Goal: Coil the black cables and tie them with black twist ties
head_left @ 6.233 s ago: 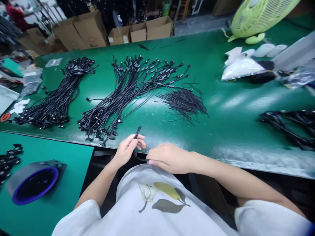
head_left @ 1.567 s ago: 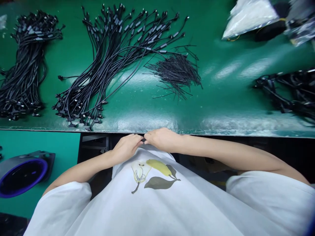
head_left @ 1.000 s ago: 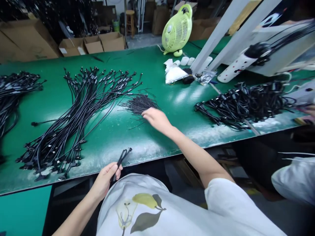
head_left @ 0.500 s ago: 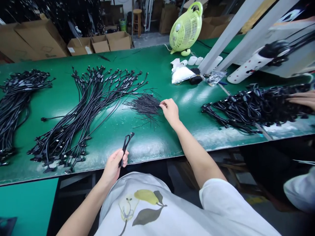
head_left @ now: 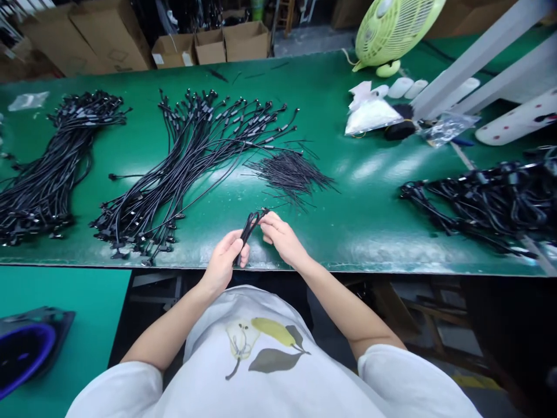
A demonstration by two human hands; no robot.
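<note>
A folded black cable [head_left: 246, 231] is gripped in my left hand [head_left: 226, 255], its loops and connector end sticking up past the fingers. My right hand [head_left: 281, 237] is closed in a pinch at the cable's upper end, on what looks like a thin black twist tie, mostly hidden by the fingers. Just beyond both hands lies a loose pile of black twist ties [head_left: 293, 172]. To its left a spread bundle of black cables [head_left: 180, 159] with connectors at both ends rests on the green table [head_left: 348, 244].
Another cable bundle [head_left: 65, 157] lies far left. Coiled cables [head_left: 487, 200] are heaped at right. Behind stand a green fan [head_left: 394, 32], a white plastic bag [head_left: 372, 113] and metal posts [head_left: 474, 58]. Cardboard boxes [head_left: 246, 43] sit beyond the table. A dark blue-rimmed object [head_left: 26, 354] is at lower left.
My right hand has come back from the twist tie pile to the folded cable in my left hand. The view has shifted right, and the other person's hand is out of sight.
</note>
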